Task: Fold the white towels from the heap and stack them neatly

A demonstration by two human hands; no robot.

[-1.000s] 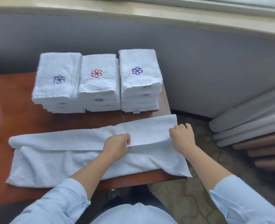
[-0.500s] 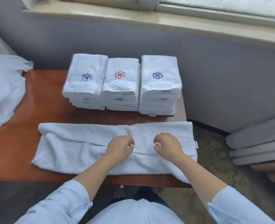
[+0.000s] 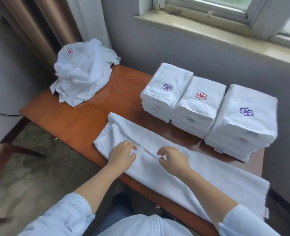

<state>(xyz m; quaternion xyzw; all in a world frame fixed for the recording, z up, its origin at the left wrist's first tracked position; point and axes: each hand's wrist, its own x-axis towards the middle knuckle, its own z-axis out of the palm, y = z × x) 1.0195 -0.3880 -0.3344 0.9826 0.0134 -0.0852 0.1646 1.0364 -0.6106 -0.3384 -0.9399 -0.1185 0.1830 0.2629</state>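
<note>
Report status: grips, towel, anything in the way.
Left grip and right grip at the towel fold, hold unclear. Three folded stacks behind it; heap at far left. No obstruction seen.
</note>
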